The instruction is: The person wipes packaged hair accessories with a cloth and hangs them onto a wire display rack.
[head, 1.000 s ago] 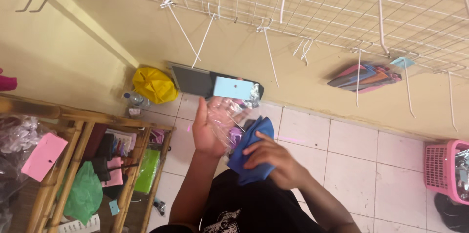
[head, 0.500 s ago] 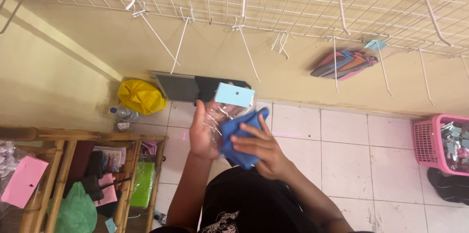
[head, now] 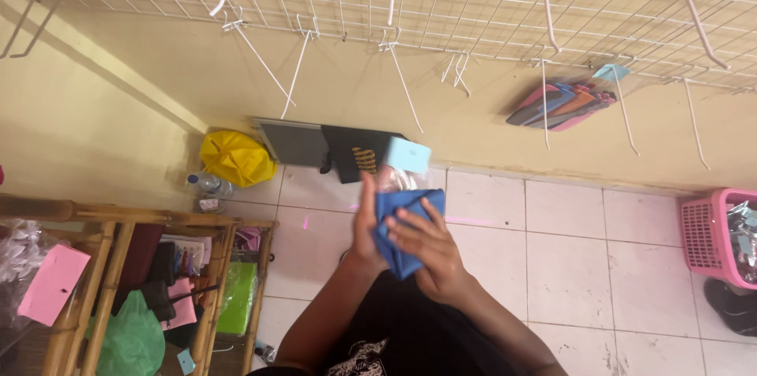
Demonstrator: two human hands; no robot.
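My left hand (head: 366, 225) holds a clear plastic bag (head: 398, 180) topped by a light blue card header (head: 408, 156). A folded blue cloth (head: 404, 228) sits partly inside the bag, pressed between both hands. My right hand (head: 430, 248) grips the cloth from the right with fingers spread over it. Both hands are raised in front of my chest, above the tiled floor (head: 568, 242).
A white wire grid with hooks (head: 441, 5) hangs on the yellow wall; one hook carries a pack of coloured items (head: 564, 104). A bamboo shelf (head: 118, 266) with bags stands at left, beside a yellow bag (head: 235, 158) and a bottle (head: 209, 184). A pink basket (head: 714, 238) stands at right.
The cloth has gone further into the bag. My left hand turned edge-on and closed on the bag, and both hands drew closer together.
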